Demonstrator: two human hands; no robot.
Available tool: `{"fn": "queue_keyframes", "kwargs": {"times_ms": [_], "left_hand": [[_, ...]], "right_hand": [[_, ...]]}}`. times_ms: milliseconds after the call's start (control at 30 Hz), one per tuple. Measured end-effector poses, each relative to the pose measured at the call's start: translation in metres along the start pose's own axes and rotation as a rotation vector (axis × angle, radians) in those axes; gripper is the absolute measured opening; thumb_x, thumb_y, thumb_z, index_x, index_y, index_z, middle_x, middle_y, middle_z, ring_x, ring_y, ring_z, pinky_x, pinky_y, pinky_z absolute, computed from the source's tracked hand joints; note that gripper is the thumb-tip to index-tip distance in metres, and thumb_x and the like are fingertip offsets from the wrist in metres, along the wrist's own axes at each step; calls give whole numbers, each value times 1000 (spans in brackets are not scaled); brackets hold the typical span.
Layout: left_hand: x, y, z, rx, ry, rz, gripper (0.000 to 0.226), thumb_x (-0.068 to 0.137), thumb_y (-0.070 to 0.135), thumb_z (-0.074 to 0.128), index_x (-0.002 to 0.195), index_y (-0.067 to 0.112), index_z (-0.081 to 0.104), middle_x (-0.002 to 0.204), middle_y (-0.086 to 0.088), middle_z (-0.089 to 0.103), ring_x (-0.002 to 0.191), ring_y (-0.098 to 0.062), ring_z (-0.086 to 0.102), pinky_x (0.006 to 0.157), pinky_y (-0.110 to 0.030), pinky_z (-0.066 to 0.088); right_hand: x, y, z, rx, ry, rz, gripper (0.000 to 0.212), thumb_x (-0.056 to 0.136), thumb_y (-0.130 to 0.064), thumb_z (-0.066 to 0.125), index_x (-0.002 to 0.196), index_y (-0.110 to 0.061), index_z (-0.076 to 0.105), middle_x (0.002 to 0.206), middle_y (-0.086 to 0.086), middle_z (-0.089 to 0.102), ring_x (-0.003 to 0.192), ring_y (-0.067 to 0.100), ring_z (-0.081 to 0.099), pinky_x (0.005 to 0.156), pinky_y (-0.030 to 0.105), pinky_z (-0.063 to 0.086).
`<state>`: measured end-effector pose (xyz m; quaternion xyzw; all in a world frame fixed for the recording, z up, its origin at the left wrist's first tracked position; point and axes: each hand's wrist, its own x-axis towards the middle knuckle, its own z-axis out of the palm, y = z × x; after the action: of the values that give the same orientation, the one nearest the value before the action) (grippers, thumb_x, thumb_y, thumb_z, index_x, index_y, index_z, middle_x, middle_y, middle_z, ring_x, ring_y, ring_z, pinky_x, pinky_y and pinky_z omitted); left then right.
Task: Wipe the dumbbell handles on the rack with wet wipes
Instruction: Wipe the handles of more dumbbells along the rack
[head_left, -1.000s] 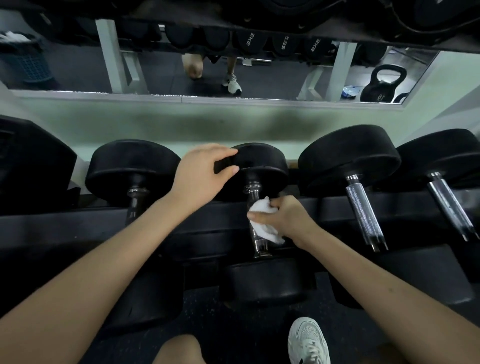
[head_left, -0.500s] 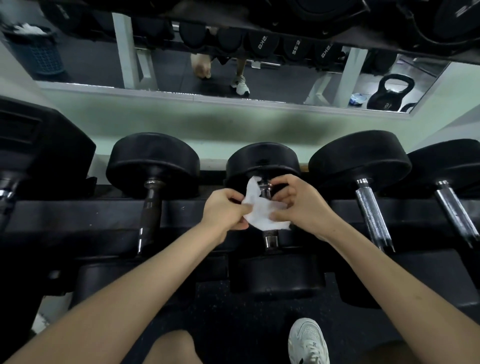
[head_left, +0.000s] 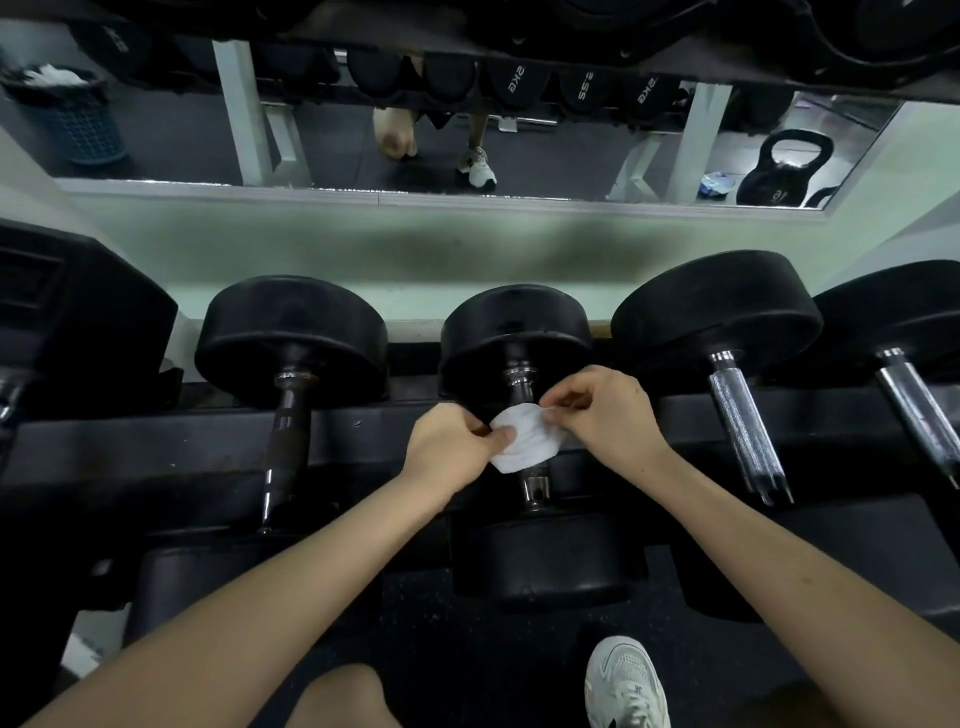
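Note:
A white wet wipe (head_left: 524, 439) lies draped over the steel handle of the middle dumbbell (head_left: 517, 338) on the black rack (head_left: 156, 447). My left hand (head_left: 449, 449) pinches the wipe's left edge with thumb and fingers. Its right edge is pinched by my right hand (head_left: 608, 413). The wipe hides the middle of the handle; the handle's lower end (head_left: 535, 488) shows below it.
More black dumbbells lie on either side: one to the left (head_left: 291, 338), two with bright knurled handles to the right (head_left: 737, 415). A wall mirror (head_left: 363, 156) behind reflects a kettlebell and a bin. My white shoe (head_left: 626, 686) stands on the dark floor below.
My left hand left the dumbbell's head and came down to the wipe. Both hands now hold the wipe, spread lower over the handle than half a second ago.

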<state>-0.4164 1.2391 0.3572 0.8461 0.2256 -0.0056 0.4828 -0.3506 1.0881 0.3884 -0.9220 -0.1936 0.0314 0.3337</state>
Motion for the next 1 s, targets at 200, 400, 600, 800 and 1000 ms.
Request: {"fn": "queue_keyframes", "kwargs": {"times_ms": [200,400,600,800,1000], "left_hand": [[-10,3,13,-627,-116,-227,11,78,9,74,84,5,66,79,-7,69,78,-21,68,76,-29,58],[-7,9,17,-711,70,-237,37,66,1,81,88,10,53,84,-7,65,77,-19,65,74,-31,56],[-12,5,21,-650,83,-50,20,76,11,76,85,20,61,92,2,66,88,-10,64,80,-22,52],[-10,5,27,-855,32,-80,20,91,12,58,108,4,66,96,-5,70,85,-9,66,79,-19,54],[8,14,28,-973,169,-293,16,80,7,71,84,10,56,83,-7,62,71,-15,63,66,-22,55]], "right_hand": [[-14,-2,1,50,-116,92,14,85,-22,66,94,-15,75,90,-1,74,71,3,64,75,21,55],[-23,-8,6,177,-171,143,35,74,-16,78,105,-2,69,99,7,72,95,12,66,88,30,53],[-16,1,16,498,-111,295,39,73,-8,79,109,-1,65,97,10,71,84,12,67,74,25,57],[-7,-2,25,607,43,384,26,72,-4,78,88,-11,58,91,6,64,82,19,66,68,31,57],[11,-7,34,760,92,458,20,73,-2,78,76,-13,61,76,4,64,72,19,64,71,33,56]]}}
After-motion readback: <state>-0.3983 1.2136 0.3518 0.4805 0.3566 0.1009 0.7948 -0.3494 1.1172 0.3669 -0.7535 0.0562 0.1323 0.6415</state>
